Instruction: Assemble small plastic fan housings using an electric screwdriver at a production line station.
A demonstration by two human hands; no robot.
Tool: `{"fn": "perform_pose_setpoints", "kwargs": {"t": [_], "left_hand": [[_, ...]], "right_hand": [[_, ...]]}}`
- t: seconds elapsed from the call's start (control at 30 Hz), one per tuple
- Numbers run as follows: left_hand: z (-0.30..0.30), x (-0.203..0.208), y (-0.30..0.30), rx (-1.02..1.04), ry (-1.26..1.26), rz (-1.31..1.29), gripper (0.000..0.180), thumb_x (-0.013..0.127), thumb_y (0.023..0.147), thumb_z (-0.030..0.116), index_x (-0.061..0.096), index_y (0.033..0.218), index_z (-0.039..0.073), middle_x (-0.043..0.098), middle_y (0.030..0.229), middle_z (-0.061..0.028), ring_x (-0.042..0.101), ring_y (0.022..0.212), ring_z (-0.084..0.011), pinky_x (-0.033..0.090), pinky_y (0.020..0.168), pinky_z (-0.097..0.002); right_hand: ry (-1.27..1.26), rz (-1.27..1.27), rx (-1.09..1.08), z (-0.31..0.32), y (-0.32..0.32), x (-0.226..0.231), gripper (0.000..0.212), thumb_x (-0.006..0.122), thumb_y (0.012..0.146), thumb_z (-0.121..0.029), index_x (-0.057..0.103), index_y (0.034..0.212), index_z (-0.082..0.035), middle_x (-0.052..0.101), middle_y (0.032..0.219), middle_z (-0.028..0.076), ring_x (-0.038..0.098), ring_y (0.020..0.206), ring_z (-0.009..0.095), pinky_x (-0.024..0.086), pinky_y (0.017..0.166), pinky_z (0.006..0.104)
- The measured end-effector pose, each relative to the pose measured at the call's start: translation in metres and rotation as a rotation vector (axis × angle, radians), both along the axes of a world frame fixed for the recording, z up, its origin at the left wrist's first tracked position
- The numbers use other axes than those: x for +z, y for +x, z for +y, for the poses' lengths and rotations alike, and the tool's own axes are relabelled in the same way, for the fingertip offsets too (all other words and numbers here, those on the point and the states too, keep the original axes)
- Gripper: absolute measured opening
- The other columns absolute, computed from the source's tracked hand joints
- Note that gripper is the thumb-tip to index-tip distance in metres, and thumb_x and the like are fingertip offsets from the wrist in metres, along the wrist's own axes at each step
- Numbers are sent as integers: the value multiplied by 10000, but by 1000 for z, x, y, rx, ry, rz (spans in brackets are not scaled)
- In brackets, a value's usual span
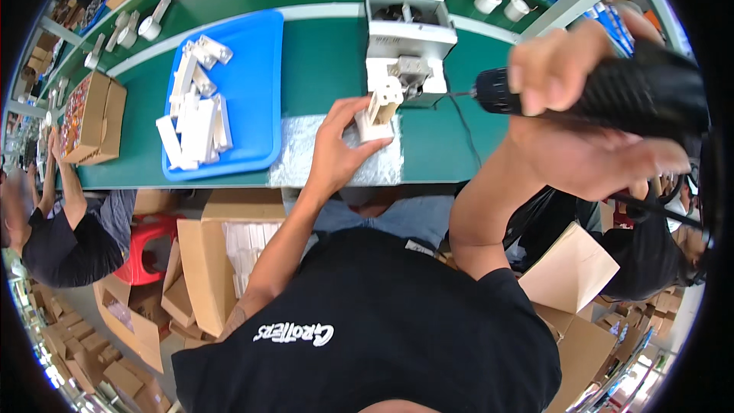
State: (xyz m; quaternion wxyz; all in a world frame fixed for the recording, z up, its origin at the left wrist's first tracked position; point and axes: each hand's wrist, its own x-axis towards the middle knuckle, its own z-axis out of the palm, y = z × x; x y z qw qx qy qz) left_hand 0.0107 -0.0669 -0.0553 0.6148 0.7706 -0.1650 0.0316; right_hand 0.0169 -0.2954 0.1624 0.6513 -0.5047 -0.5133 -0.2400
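Observation:
My left hand (335, 151) closes its thumb and fingers around the base of a white plastic housing (387, 94). The housing stands upright over a clear plastic sheet (297, 154) at the bench's near edge. Up at the right, my right hand (562, 95) grips a black electric screwdriver (638, 95), partly blurred. Its thin bit points left, level with the housing's top but apart from it. Just beyond the housing stands a grey metal box, which looks like a screw feeder (410, 44), with a small block at its front.
A blue tray (264, 99) to the left bears several white plastic parts (200, 126). Farther left stands a cardboard box (111, 118) of small items, near another person's hands (67, 157). White round pieces (488, 0) sit along the back. A black cable (462, 118) crosses the green bench.

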Motion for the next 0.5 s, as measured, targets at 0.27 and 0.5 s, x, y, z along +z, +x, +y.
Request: {"fn": "perform_pose_setpoints", "kwargs": {"t": [0.27,0.5], "left_hand": [[-2,-13,1,-35,-73,-12,648,937,770,84,661,1350,-5,647,1319,-120,666,1178,-255,542,1015,-362],[-5,-6,1,-44,-67,-11,655,941,782,89,651,1359,-18,644,1337,-120,673,1186,-249,540,1031,-360]], "right_hand": [[546,135,-641,33,67,-7,681,573,1071,-587,516,1277,60,593,666,65,544,498,141,441,484,250],[246,147,-199,-36,35,10,863,391,973,-871,576,1191,-57,595,726,105,556,550,208,475,578,382]]}}
